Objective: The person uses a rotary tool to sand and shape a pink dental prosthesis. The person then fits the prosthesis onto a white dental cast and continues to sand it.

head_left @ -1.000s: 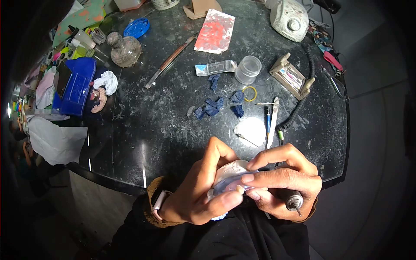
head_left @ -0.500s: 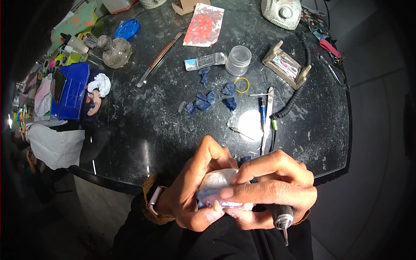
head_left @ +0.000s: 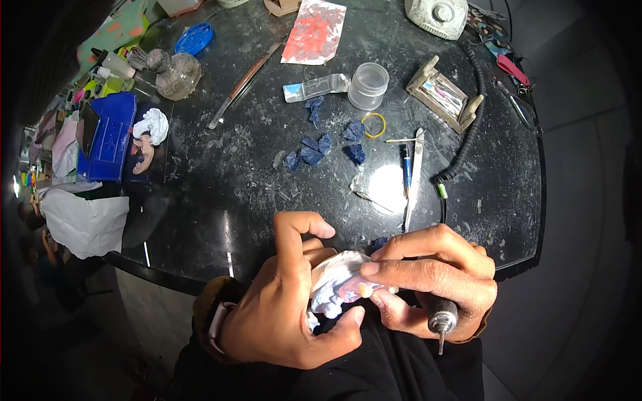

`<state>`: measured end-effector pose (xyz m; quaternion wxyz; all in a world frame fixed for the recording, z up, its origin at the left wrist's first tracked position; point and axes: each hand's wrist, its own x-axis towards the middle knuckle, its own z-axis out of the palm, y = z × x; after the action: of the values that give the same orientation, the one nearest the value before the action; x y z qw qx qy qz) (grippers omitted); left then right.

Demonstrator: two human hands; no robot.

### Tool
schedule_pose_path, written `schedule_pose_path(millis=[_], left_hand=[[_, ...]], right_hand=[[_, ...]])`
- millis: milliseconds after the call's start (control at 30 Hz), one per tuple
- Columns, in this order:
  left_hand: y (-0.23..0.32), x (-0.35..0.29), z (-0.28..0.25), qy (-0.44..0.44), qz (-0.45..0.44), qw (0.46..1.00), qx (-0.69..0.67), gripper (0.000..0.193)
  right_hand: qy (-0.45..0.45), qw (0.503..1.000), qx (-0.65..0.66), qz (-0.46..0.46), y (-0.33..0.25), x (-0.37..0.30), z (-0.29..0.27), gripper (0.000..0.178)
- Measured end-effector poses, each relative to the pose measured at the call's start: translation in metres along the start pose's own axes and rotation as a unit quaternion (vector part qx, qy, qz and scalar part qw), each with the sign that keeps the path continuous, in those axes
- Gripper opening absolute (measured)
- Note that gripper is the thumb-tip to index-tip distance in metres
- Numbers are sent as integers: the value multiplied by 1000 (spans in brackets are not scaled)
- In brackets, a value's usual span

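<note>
My left hand [head_left: 284, 301] is wrapped round a whitish-blue plaster dental cast [head_left: 329, 284], its index finger raised and its thumb off the near side. On the cast sits a small pink denture piece [head_left: 353, 287] with ivory-coloured teeth. The fingertips of my right hand [head_left: 438, 274] pinch this piece from the right. A dark rotary handpiece [head_left: 442, 315] is tucked in the same hand, its thin metal bur pointing down toward my lap. Part of the cast is hidden by my left fingers.
Ahead lie blue wax scraps [head_left: 311, 150], a clear jar [head_left: 368, 87], a yellow ring [head_left: 374, 125], a blue-handled tool [head_left: 407, 172] and a knife-like metal tool [head_left: 416, 174]. A coiled cord [head_left: 466, 150] runs at right. A blue tray [head_left: 110, 137] and a glass burner [head_left: 178, 75] stand left.
My left thumb and index finger have come away from the cast, and that hand has shifted left. The cast has turned, showing more of its plaster. My right hand still holds the handpiece.
</note>
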<state>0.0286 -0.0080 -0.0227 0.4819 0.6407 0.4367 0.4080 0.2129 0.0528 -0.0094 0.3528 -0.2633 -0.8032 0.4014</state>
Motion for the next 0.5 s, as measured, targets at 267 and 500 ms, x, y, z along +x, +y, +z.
schedule_pose_path(millis=[267,500], left_hand=[[7,-5,7,45,-81,995,31,68],[0,-8,10,31,-76,996,-20,66]], right_hand=[[36,998,18,-52,2,-1,6,23],[-32,999,-22,-19,-5,-1,-3,17]])
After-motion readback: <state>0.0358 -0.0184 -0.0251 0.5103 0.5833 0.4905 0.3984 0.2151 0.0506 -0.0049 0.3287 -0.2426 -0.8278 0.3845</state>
